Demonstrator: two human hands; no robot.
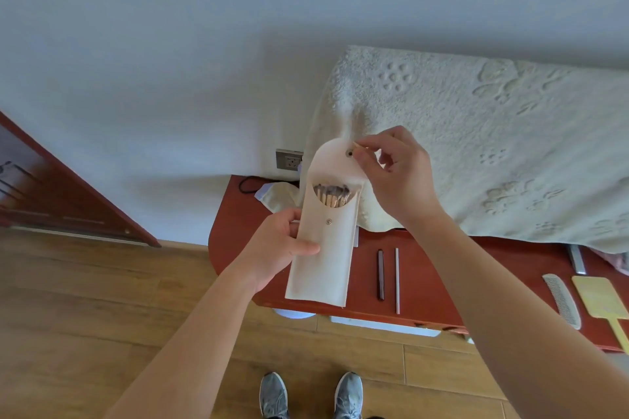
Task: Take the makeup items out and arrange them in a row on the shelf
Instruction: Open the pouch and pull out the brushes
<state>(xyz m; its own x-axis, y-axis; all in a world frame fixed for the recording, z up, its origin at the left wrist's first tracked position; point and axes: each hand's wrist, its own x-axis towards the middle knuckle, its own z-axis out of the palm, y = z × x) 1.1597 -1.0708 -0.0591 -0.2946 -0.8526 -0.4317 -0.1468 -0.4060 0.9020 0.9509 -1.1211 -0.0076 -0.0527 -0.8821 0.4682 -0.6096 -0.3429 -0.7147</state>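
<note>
A long cream pouch [323, 262] hangs upright above the red-brown shelf [429, 282], its rounded flap lifted. Several makeup brushes [335, 196] with pale wooden handles stand in its open mouth. My left hand [282, 245] grips the pouch at its middle from the left. My right hand [391, 173] is at the flap's upper right, thumb and forefinger pinched on a thin wooden brush handle [357, 145] whose tip pokes out. Two items lie side by side on the shelf: a dark stick [381, 274] and a thin white stick [397, 279].
A cream towel [476, 133] drapes over the back of the shelf. A grey comb [561, 299] and a yellow hand mirror [602, 303] lie at the right. A wall socket [288, 159] and black cable sit behind. Wooden floor and my grey shoes [309, 395] are below.
</note>
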